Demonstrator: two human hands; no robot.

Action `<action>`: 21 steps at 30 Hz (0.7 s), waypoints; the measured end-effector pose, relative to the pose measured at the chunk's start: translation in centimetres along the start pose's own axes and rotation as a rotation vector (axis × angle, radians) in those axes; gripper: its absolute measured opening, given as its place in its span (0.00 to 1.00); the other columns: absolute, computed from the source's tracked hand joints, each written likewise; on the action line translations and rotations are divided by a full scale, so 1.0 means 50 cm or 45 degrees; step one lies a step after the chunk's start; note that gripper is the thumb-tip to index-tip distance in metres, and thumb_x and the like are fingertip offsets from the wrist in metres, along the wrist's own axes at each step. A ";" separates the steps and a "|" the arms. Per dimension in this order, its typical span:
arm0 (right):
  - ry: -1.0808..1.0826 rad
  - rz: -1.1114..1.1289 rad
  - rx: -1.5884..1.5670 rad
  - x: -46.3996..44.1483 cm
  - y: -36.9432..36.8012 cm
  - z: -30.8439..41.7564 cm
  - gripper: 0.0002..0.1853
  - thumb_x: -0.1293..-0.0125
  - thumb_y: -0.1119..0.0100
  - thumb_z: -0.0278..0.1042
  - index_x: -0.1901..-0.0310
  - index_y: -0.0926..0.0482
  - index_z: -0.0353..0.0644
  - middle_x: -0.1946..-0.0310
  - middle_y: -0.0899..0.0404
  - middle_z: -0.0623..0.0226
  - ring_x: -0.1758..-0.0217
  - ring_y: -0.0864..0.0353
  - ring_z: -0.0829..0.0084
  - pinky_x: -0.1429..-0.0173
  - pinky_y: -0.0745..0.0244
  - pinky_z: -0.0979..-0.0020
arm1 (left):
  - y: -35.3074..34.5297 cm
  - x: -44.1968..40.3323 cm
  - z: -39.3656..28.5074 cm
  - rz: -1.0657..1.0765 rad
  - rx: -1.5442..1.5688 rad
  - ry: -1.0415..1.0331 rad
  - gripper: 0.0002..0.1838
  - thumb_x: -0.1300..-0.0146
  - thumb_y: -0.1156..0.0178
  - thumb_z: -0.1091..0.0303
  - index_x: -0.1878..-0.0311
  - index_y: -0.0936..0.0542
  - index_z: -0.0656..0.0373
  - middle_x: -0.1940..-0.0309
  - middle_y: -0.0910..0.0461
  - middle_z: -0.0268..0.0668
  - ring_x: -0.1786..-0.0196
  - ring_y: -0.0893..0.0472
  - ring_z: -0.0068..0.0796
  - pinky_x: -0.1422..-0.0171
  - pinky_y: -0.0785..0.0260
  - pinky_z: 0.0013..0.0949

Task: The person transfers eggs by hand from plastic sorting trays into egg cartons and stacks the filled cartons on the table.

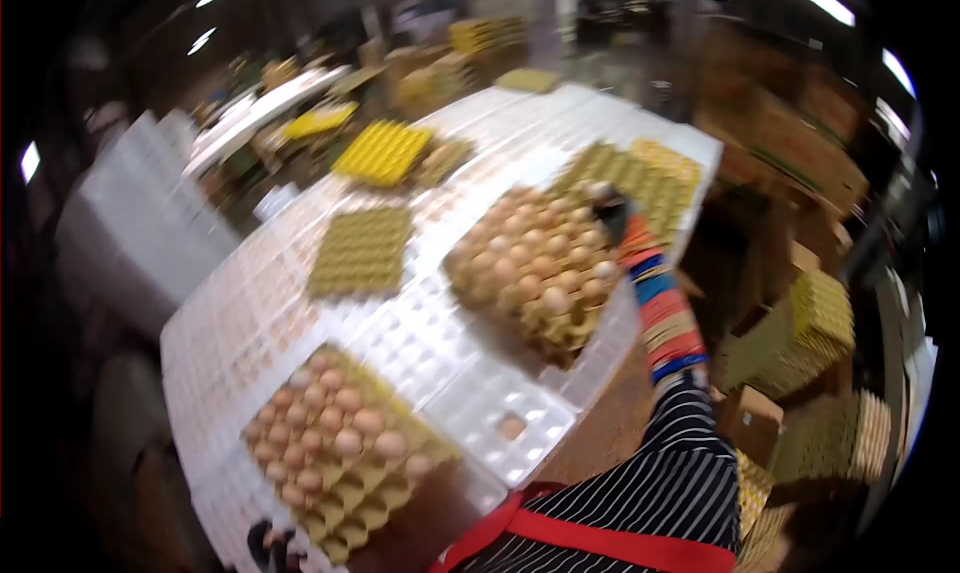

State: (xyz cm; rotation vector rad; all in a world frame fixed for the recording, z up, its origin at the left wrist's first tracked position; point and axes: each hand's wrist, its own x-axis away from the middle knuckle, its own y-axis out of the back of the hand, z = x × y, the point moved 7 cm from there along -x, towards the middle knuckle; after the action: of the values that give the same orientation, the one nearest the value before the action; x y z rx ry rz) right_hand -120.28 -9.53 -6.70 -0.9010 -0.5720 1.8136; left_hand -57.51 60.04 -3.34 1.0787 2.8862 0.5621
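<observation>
My right hand (610,211), in a dark glove, reaches to the far right corner of a stack of pulp trays (550,328) topped with brown eggs (530,248). A pale egg (600,190) shows at its fingertips; blur hides whether the fingers grip it. At the bottom left edge, my left hand (275,548), in a black glove with bare fingertips, is beside a second egg tray (345,513). Eggs (330,413) fill most of that tray, while several cups at its near end hold none. The left fingers are small, dark and partly cut off.
White plastic egg trays (500,408) cover the table, many with eggs showing through. An olive pulp tray (360,253), a yellow tray (383,153) and more pulp trays (640,188) lie farther back. Cartons (800,133) and stacked trays (790,333) stand at the right.
</observation>
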 end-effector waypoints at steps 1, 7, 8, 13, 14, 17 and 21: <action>0.108 0.020 0.309 0.029 -0.061 0.052 0.22 0.31 0.57 0.34 0.37 0.39 0.41 0.42 0.32 0.59 0.41 0.30 0.64 0.35 0.36 0.66 | 0.009 -0.001 0.009 0.011 -0.048 -0.057 0.22 0.55 0.31 0.75 0.54 0.27 0.61 0.62 0.26 0.34 0.62 0.25 0.29 0.55 0.31 0.33; -0.233 0.303 0.828 0.076 -0.461 -0.040 0.19 0.29 0.59 0.34 0.38 0.35 0.44 0.52 0.25 0.60 0.49 0.23 0.69 0.47 0.25 0.71 | -0.119 0.073 -0.243 -0.184 -0.938 -0.263 0.27 0.63 0.27 0.65 0.53 0.21 0.49 0.50 0.30 0.43 0.51 0.26 0.41 0.49 0.29 0.38; -0.254 0.458 1.186 0.122 -0.581 -0.098 0.17 0.30 0.60 0.31 0.42 0.30 0.42 0.55 0.23 0.61 0.52 0.22 0.71 0.50 0.24 0.73 | -0.132 0.066 -0.237 -0.173 -1.063 -0.328 0.27 0.62 0.28 0.63 0.52 0.21 0.47 0.49 0.31 0.44 0.50 0.26 0.42 0.48 0.29 0.39; -0.131 1.328 1.414 0.416 -0.914 -0.348 0.19 0.48 0.33 0.39 0.53 0.22 0.49 0.62 0.22 0.64 0.64 0.22 0.71 0.59 0.25 0.73 | -0.182 0.026 -0.277 -0.105 -1.442 -0.254 0.31 0.62 0.31 0.56 0.47 0.24 0.39 0.45 0.33 0.43 0.47 0.27 0.45 0.46 0.29 0.42; 0.178 1.471 1.541 0.449 -0.965 -0.372 0.20 0.51 0.32 0.38 0.54 0.22 0.47 0.63 0.24 0.64 0.64 0.23 0.68 0.60 0.26 0.69 | -0.187 0.023 -0.288 -0.047 -1.496 -0.150 0.33 0.61 0.30 0.55 0.46 0.25 0.39 0.45 0.33 0.43 0.47 0.27 0.45 0.45 0.30 0.42; 0.594 1.765 1.903 0.520 -1.029 -0.491 0.20 0.56 0.34 0.39 0.58 0.24 0.47 0.65 0.28 0.61 0.61 0.25 0.59 0.59 0.27 0.60 | -0.178 0.017 -0.278 0.038 -1.579 -0.047 0.34 0.59 0.31 0.54 0.43 0.28 0.36 0.45 0.34 0.43 0.46 0.28 0.47 0.44 0.31 0.44; 0.429 1.787 1.943 0.540 -1.035 -0.561 0.13 0.52 0.41 0.35 0.63 0.25 0.47 0.65 0.27 0.59 0.60 0.24 0.57 0.59 0.28 0.59 | -0.156 -0.005 -0.238 -0.042 -1.489 -0.175 0.28 0.53 0.37 0.53 0.44 0.28 0.37 0.47 0.32 0.43 0.50 0.25 0.45 0.48 0.29 0.44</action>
State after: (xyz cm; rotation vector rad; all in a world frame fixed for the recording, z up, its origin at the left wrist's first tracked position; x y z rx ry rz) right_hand -75.04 35.39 4.80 -0.3397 1.9110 2.2634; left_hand -63.84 50.56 5.19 0.7623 1.8250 1.7232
